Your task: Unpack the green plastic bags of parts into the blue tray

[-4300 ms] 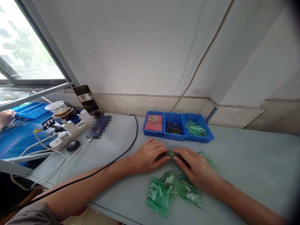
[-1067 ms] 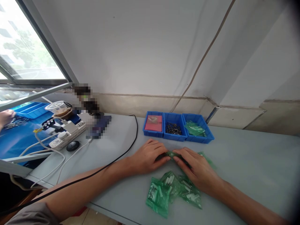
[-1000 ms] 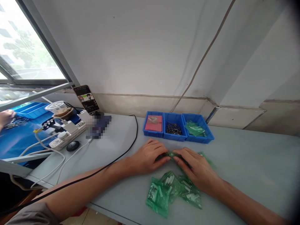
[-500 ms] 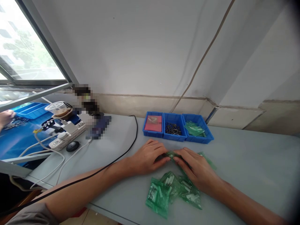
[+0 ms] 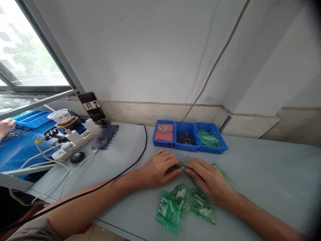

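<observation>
Between my two hands is a small green plastic bag (image 5: pixel 183 166), mostly covered by my fingers. My left hand (image 5: pixel 160 169) pinches its left end between thumb and fingers. On the other end, my right hand (image 5: pixel 209 177) is closed with thumb against forefinger. Filled green bags (image 5: pixel 169 211) holding white and metal pieces lie on the table just below my hands. Another bit of green plastic (image 5: pixel 222 171) shows behind my right hand. Beyond my hands stand three joined blue bins (image 5: pixel 164 143): a red card, dark metal screws (image 5: pixel 185 138), and green bags (image 5: pixel 208 138).
A black cable (image 5: pixel 130 166) runs across the table and over my left forearm. To the left are a power strip (image 5: pixel 72 147), a round black object (image 5: pixel 77 157), a propped phone (image 5: pixel 92 106) and a drink cup (image 5: pixel 60 115). Another person's hand (image 5: pixel 7 126) is at the far left.
My right hand's fingers have shifted slightly left along the bag, closer to my left hand. The left hand and the bags on the table look the same.
</observation>
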### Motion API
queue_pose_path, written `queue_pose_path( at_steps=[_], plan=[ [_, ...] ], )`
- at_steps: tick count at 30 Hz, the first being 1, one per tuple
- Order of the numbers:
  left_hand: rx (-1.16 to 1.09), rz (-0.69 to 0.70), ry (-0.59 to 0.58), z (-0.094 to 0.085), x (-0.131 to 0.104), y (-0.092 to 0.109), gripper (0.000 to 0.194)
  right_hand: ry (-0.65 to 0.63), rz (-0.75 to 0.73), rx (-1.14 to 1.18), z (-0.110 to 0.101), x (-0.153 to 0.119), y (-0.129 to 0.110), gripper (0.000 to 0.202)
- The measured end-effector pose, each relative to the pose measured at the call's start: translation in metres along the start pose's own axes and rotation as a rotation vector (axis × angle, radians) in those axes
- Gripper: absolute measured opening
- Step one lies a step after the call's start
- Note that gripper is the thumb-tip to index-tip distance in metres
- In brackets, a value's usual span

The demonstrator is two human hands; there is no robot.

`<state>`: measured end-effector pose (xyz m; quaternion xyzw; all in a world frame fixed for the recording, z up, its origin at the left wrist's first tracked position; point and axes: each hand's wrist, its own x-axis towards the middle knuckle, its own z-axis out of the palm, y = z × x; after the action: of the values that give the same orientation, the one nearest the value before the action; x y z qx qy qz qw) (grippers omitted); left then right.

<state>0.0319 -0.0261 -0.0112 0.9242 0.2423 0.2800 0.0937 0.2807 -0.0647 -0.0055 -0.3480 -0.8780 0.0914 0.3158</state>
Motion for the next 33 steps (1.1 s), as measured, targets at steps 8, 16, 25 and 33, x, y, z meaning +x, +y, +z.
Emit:
queue_pose_path(
  at_steps=[8,16,25,33],
  plan=[
    [0.005,0.011,0.01,0.0009,-0.0008,-0.0009,0.026,-0.025,0.068,-0.011,0.0004,-0.0021,0.0,0.019],
    [0.008,0.012,0.013,0.0005,-0.0005,-0.0007,0.027,-0.021,0.069,0.001,0.0012,-0.0023,0.0,0.02],
    [0.009,0.011,0.008,-0.0008,0.0001,-0.0001,0.026,-0.008,0.061,0.002,0.0006,-0.002,-0.0002,0.021],
    [0.009,0.004,0.005,0.0001,-0.0005,-0.0005,0.026,-0.009,0.078,-0.004,0.0015,-0.0029,0.0002,0.023]
  ],
)
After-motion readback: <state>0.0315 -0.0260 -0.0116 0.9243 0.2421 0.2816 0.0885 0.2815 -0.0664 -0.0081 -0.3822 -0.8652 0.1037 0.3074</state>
